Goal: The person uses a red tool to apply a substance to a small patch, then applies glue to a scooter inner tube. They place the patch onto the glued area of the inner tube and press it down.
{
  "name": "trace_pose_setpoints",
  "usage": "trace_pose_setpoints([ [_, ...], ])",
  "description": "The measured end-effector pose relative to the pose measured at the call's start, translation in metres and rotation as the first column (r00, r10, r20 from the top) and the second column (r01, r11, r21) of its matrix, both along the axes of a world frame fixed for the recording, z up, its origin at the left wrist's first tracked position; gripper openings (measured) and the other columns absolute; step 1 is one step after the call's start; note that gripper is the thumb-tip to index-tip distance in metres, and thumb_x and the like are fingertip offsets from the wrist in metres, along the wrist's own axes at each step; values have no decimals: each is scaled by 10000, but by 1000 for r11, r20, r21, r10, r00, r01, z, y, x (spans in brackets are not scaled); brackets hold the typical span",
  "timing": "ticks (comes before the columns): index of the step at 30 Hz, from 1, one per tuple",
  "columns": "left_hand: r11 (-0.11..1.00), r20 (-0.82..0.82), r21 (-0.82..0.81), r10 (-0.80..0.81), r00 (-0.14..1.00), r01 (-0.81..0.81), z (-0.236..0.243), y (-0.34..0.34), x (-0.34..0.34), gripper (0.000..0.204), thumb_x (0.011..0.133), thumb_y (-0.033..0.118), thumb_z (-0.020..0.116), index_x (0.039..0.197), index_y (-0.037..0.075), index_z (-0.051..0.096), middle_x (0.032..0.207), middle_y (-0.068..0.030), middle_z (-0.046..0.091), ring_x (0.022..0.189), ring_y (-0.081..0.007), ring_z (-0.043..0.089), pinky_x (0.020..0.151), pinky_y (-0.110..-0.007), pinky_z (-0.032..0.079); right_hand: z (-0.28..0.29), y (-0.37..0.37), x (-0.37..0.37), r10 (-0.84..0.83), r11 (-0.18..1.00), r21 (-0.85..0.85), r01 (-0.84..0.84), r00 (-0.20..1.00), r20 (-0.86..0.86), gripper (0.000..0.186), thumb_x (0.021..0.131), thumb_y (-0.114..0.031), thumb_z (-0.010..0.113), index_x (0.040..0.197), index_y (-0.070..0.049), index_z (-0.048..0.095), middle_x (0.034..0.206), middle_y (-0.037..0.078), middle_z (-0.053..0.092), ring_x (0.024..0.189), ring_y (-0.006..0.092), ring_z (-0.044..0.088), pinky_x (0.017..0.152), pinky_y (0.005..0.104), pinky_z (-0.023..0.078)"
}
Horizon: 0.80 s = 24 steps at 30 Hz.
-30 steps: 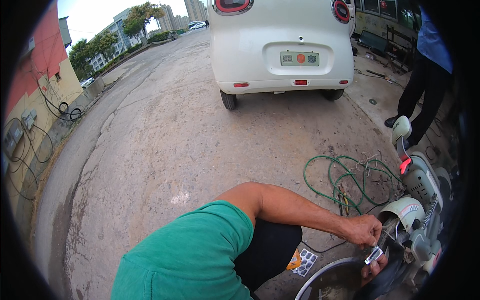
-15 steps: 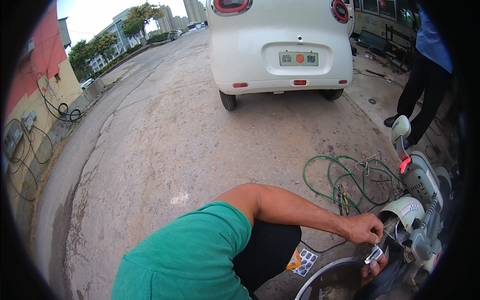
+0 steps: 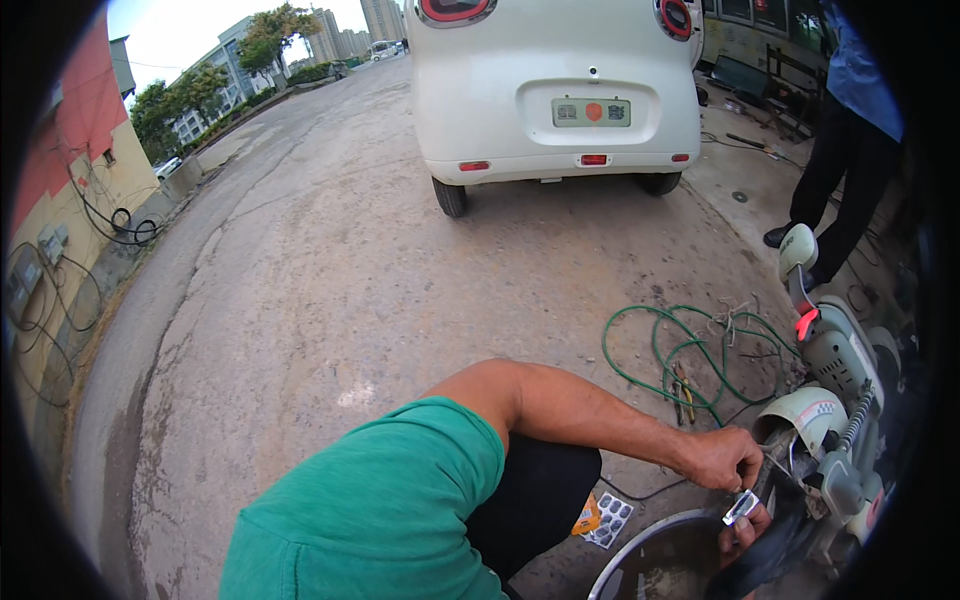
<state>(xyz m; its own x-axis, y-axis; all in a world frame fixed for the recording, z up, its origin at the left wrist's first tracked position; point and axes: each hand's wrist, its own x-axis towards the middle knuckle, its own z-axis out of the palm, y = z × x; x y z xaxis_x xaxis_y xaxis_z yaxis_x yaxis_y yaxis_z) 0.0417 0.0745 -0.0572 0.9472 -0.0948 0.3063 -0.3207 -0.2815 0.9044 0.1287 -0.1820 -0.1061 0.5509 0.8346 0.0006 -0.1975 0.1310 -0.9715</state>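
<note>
My left arm, in a green sleeve, stretches across to the lower right. My left hand is closed in a pinch, its fingertips just above a small shiny silver tube-like piece. Whatever those fingers hold, if anything, is hidden. My right hand is below it, fingers closed around the silver piece. Beside the right hand lies dark, rubber-like material, partly in shadow. Under the hands stands a round basin that seems to hold water. A sheet of dark oval patches and an orange packet lie left of it.
A pale scooter with exposed wires is close on the right. Coiled green hose and pliers-like tools lie on the ground. A white car stands ahead. A person in dark trousers stands at the upper right.
The view has shifted slightly. The silver piece has turned a little and shows more of its bright face. Both hands stay close together in nearly the same place.
</note>
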Motion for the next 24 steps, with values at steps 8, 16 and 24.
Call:
trace_pose_setpoints([
  [8,985,-52,-159,-76,996,67,4,0,2,232,830,93,801,1011,-17,706,830,-89,724,806,-165,709,698,-333,573,18,3,-11,-67,997,37,68,997,-39,240,950,-184,720,1106,-26,628,941,70,662,578,125,552,489,248,460],
  [16,986,-263,-165,-17,965,-28,11,4,-4,193,916,141,791,917,-21,686,801,-88,717,625,-157,695,517,-311,537,-1,-3,5,22,1000,16,-22,1000,-4,221,970,-180,696,1115,-30,625,963,62,651,598,127,553,510,251,470],
  [24,954,-322,-299,-67,944,-34,4,3,-14,191,921,129,795,915,-34,697,800,-84,710,617,-154,699,528,-294,565,15,5,-22,-76,997,-22,76,997,-5,196,966,-188,701,1079,-44,632,910,51,643,593,121,551,510,249,460],
])
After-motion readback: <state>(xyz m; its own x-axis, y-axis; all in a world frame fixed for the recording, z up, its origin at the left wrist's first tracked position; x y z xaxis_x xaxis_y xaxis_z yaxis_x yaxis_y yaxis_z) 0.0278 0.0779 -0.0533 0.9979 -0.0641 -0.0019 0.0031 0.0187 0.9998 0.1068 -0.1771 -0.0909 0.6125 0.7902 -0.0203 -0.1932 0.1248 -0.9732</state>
